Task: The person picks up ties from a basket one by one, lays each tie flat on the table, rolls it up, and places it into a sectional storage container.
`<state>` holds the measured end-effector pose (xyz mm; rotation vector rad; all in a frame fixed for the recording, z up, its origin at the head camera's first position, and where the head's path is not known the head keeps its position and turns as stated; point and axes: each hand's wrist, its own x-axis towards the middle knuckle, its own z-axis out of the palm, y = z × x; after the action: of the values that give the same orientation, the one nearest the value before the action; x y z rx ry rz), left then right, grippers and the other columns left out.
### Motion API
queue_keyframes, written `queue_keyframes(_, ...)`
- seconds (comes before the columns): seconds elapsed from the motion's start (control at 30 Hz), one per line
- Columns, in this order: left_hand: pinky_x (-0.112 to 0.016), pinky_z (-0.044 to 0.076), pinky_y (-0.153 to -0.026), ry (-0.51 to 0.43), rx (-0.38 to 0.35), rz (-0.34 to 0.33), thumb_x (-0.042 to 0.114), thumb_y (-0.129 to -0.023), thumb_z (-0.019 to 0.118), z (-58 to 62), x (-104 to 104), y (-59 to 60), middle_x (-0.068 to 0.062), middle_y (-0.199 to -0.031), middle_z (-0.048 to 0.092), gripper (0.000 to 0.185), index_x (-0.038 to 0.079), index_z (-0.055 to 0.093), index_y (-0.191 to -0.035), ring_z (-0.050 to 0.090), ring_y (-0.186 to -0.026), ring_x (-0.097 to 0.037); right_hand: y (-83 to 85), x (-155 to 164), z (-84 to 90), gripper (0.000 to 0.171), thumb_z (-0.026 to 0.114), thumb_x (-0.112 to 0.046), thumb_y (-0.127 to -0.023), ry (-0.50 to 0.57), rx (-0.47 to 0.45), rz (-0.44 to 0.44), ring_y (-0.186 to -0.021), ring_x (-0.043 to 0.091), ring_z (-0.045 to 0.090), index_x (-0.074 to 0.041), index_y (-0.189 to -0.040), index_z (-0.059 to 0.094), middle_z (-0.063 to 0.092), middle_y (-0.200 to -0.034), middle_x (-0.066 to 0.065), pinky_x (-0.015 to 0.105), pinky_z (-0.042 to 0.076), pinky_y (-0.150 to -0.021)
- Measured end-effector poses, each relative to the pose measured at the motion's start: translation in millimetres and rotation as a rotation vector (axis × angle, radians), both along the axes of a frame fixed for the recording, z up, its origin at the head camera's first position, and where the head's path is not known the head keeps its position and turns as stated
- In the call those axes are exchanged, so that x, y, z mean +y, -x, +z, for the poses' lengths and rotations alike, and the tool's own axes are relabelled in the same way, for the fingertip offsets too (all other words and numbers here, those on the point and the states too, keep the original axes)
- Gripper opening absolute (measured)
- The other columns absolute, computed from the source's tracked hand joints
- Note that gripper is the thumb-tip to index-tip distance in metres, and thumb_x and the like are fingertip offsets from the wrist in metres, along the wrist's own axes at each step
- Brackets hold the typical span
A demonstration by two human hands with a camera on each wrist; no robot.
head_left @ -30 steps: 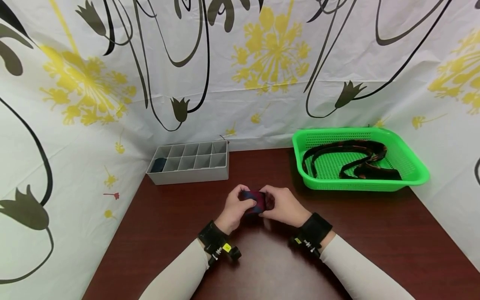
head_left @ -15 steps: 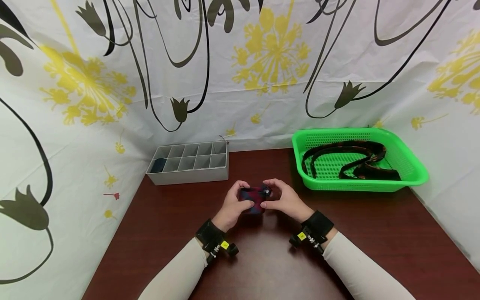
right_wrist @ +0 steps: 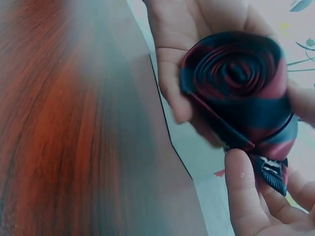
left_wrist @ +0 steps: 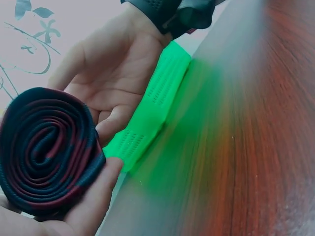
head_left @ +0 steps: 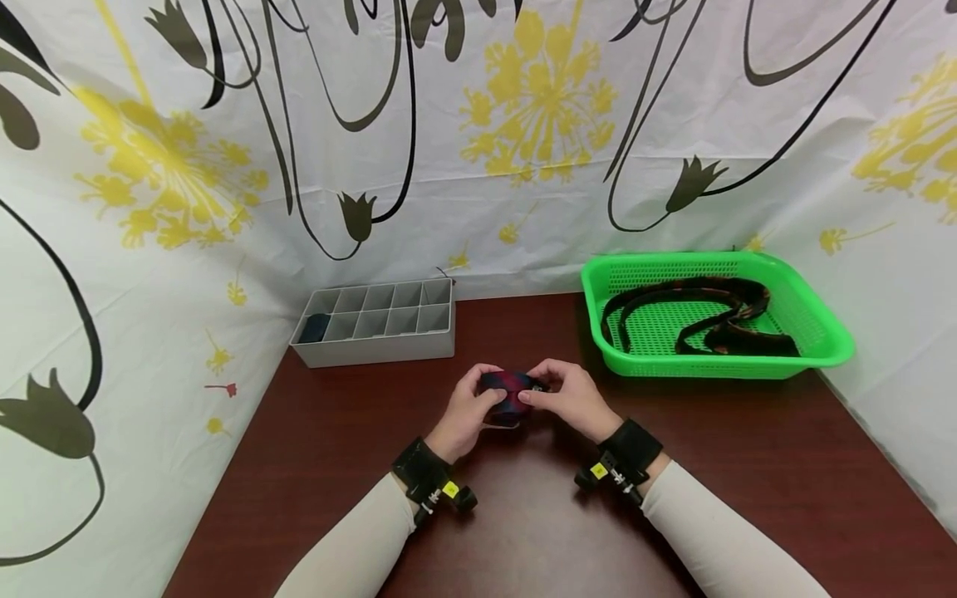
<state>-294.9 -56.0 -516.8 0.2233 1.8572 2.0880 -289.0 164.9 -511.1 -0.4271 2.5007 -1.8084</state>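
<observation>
Bare table between organizer and basket

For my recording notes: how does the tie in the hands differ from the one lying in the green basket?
The rolled tie is wound into a tight coil; the basket tie lies loose in long curves. The rolled tie is red and navy; the basket tie looks black with orange-red. The left hand and right hand grip the rolled tie; the basket tie rests untouched in the green basket. Both are narrow fabric strips.

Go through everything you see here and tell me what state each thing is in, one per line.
Rolled necktie: wound into a tight coil, tail end loose, held above the table.
Left hand: grips the coil.
Right hand: pinches the coil's tail end.
Green basket: holds dark uncoiled ties.
Grey divider box: one dark item in its left end compartment.
</observation>
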Motion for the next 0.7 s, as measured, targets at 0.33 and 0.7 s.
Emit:
queue_keyframes(0.33,-0.044,0.061,-0.098,-0.074,-0.073,0.051,0.008,-0.097,0.066,-0.8,-0.3,0.2,-0.025,-0.146,0.059,0.062,0.000,0.045,-0.155,0.069,-0.112,-0.024,0.9,-2.8,2.8,0.034,0.085,-0.006,-0.088,0.180,-0.134,0.020,-0.080,0.011,0.074,0.008,-0.115,0.071,0.074,-0.106,0.019,0.035,0.065,-0.075)
queue_keyframes(0.7,-0.035,0.061,-0.095,-0.063,-0.082,0.047,0.017,-0.098,0.071,2.5,1.9,-6.5,-0.016,-0.137,0.062,0.054,0.002,0.054,-0.147,0.067,-0.107,-0.019,-2.9,-8.8,-2.9,0.028,0.084,-0.008,-0.089,0.118,-0.073,-0.015,-0.080,0.016,0.074,0.000,-0.115,0.075,0.077,-0.103,0.017,0.029,0.063,-0.073)
